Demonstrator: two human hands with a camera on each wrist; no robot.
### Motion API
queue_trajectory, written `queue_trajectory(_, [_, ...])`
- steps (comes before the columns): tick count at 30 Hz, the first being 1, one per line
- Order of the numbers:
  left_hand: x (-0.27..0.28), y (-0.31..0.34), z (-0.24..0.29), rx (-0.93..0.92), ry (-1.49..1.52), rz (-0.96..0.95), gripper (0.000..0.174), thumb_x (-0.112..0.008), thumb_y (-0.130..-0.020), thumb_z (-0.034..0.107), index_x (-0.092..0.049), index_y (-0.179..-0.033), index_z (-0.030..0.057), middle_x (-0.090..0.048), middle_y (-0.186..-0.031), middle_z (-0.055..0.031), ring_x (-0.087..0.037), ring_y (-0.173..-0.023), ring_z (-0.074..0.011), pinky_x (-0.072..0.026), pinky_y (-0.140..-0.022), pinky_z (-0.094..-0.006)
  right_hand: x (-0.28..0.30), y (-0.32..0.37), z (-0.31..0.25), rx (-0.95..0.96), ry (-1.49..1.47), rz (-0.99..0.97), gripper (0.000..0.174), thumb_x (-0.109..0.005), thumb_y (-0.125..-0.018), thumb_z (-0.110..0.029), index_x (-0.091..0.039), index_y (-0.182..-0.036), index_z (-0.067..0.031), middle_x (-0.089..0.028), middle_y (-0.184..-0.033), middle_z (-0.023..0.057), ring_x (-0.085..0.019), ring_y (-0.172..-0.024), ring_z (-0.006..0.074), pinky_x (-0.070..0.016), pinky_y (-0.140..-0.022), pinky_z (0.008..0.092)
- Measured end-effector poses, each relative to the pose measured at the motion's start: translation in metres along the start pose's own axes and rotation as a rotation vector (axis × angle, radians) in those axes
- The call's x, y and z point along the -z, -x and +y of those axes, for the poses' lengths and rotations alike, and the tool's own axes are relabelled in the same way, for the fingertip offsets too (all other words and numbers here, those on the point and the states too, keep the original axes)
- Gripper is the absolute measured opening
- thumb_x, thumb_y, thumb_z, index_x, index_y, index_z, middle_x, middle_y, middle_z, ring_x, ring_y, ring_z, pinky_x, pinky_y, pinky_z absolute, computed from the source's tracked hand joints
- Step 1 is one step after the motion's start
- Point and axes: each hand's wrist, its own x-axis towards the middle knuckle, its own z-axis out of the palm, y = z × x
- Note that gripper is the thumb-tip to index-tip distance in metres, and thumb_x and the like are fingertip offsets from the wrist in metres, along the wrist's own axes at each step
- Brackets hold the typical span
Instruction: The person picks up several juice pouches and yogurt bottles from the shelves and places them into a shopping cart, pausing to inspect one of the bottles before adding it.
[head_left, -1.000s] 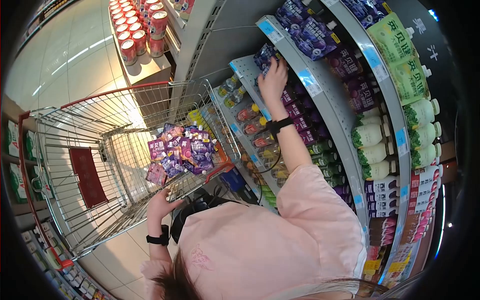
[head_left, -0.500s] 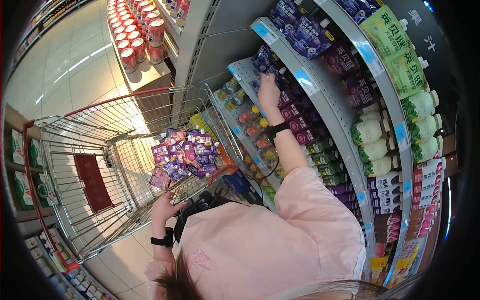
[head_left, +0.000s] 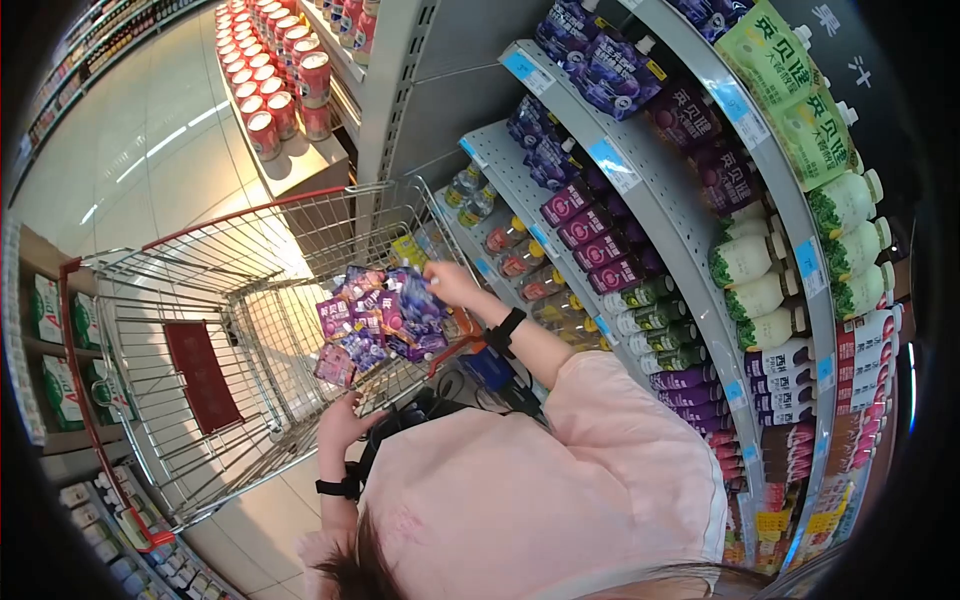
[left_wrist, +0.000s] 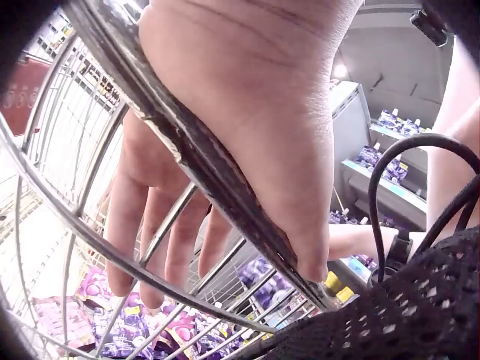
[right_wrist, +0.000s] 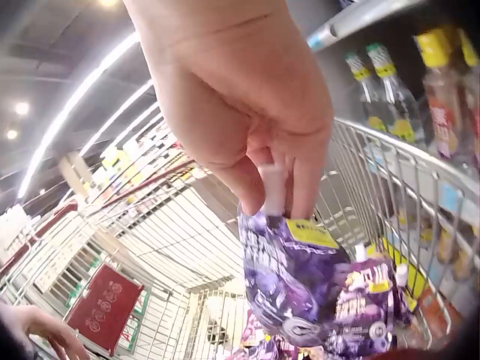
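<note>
My right hand (head_left: 455, 285) pinches a purple pouch (right_wrist: 289, 274) by its white spout, and the pouch hangs over the cart's basket. Under and beside it, a pile of purple and pink pouches (head_left: 365, 320) lies in the shopping cart (head_left: 205, 270). In the right wrist view, the thumb and fingers of the right hand (right_wrist: 247, 105) meet at the spout. My left hand (left_wrist: 240, 112) straddles the cart's rail (left_wrist: 199, 157), its thumb on one side and its straight fingers hanging down on the other, above the pouches.
Shelves on the right hold purple pouches (head_left: 610, 75), green pouches (head_left: 765, 60) and bottles (head_left: 845, 205). Red-and-white cans (head_left: 265, 135) stand on a display behind the cart. A dark cable (left_wrist: 379, 180) loops near the left hand.
My right hand has come away from the lower shelf with a purple pouch and moved left and down to the cart. The left hand has stayed at the cart's edge.
</note>
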Motion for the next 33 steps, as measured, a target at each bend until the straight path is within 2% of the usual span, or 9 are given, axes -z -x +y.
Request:
queue_trajectory(3, [-0.007, -0.001, -0.007, -0.026, 0.001, 0.03, 0.066, -0.073, -0.062, 0.053, -0.06, -0.102, 0.0013, -0.065, -0.09, -0.0168, -0.063, -0.082, -0.0317, -0.05, -0.07, -0.0383, -0.022, 0.001, 0.03, -0.13, -0.176, -0.288, 0.041, -0.065, -0.077, -0.023, -0.055, -0.111, -0.0024, -0.06, -0.103, 0.0168, -0.059, -0.092, 0.0311, -0.0471, -0.075, 0.0391])
queue_trajectory(6, [-0.006, -0.003, -0.009, -0.038, -0.007, 0.033, 0.065, -0.073, -0.062, 0.056, -0.061, -0.098, 0.0024, -0.065, -0.09, -0.0157, -0.063, -0.082, -0.032, -0.05, -0.07, -0.038, -0.013, 0.018, 0.05, -0.148, 0.009, -0.126, 0.045, -0.06, -0.082, -0.026, -0.05, -0.117, 0.0001, -0.058, -0.108, 0.0177, -0.059, -0.094, 0.0299, -0.0466, -0.077, 0.0389])
queue_trajectory(9, [-0.01, -0.004, -0.012, -0.052, -0.009, 0.048, 0.064, -0.073, -0.062, 0.055, -0.061, -0.096, 0.002, -0.065, -0.088, -0.0164, -0.063, -0.081, -0.033, -0.0498, -0.068, -0.038, 0.006, 0.045, 0.061, -0.176, -0.25, -0.058, 0.04, -0.057, -0.084, -0.026, -0.052, -0.114, -0.0004, -0.06, -0.104, 0.0171, -0.059, -0.093, 0.0303, -0.0463, -0.077, 0.039])
queue_trajectory(18, [-0.007, -0.004, -0.013, -0.09, 0.049, -0.038, 0.06, -0.074, -0.065, 0.049, -0.061, -0.096, -0.0006, -0.065, -0.086, -0.018, -0.063, -0.08, -0.0333, -0.0494, -0.068, -0.0374, 0.043, 0.141, 0.065, -0.14, -0.143, 0.012, 0.034, -0.058, -0.084, -0.024, -0.055, -0.112, -0.0054, -0.061, -0.099, 0.0162, -0.059, -0.09, 0.0298, -0.0464, -0.076, 0.0371])
queue_trajectory(20, [-0.005, -0.004, -0.008, -0.091, 0.069, -0.057, 0.059, -0.073, -0.066, 0.049, -0.062, -0.095, -0.001, -0.065, -0.085, -0.0181, -0.063, -0.078, -0.033, -0.0493, -0.067, -0.0373, 0.056, 0.159, 0.068, -0.127, -0.145, 0.183, 0.033, -0.058, -0.084, -0.023, -0.055, -0.111, -0.0036, -0.061, -0.1, 0.0145, -0.059, -0.089, 0.0267, -0.0465, -0.076, 0.0354])
queue_trajectory(24, [-0.005, -0.004, -0.01, -0.1, 0.061, -0.066, 0.056, -0.072, -0.069, 0.048, -0.062, -0.095, -0.001, -0.065, -0.082, -0.0181, -0.063, -0.076, -0.0323, -0.0491, -0.066, -0.037, 0.142, 0.18, 0.025, -0.136, -0.33, 0.478, 0.03, -0.057, -0.085, -0.015, -0.055, -0.112, -0.0025, -0.059, -0.1, 0.0116, -0.058, -0.092, 0.0195, -0.0463, -0.076, 0.0304])
queue_trajectory(26, [-0.008, -0.006, -0.014, -0.107, 0.059, -0.066, 0.055, -0.072, -0.069, 0.047, -0.063, -0.095, -0.0009, -0.065, -0.082, -0.0183, -0.063, -0.075, -0.0323, -0.049, -0.066, -0.037, 0.193, 0.188, -0.003, -0.009, -0.229, 0.658, 0.029, -0.057, -0.084, -0.011, -0.055, -0.112, -0.0032, -0.059, -0.101, 0.0106, -0.058, -0.094, 0.0181, -0.046, -0.078, 0.0286])
queue_trajectory(29, [-0.001, 0.001, 0.0, -0.114, 0.03, -0.04, 0.054, -0.072, -0.069, 0.046, -0.062, -0.094, -0.0009, -0.065, -0.081, -0.0186, -0.063, -0.075, -0.0326, -0.049, -0.066, -0.037, 0.259, 0.196, -0.045, -0.041, 0.009, 0.726, 0.036, -0.058, -0.084, -0.017, -0.051, -0.116, -0.0031, -0.055, -0.109, 0.0135, -0.056, -0.1, 0.025, -0.0446, -0.085, 0.0326])
queue_trajectory(33, [-0.006, -0.001, -0.006, -0.161, 0.006, 0.014, 0.052, -0.073, -0.069, 0.043, -0.062, -0.092, -0.0011, -0.064, -0.081, -0.0194, -0.063, -0.076, -0.0337, -0.0487, -0.066, -0.0384, 0.32, 0.176, -0.037, -0.168, 0.392, 0.797, 0.063, -0.061, -0.081, -0.029, -0.035, -0.129, 0.0019, -0.045, -0.124, 0.021, -0.045, -0.117, 0.0323, -0.0366, -0.097, 0.0345])
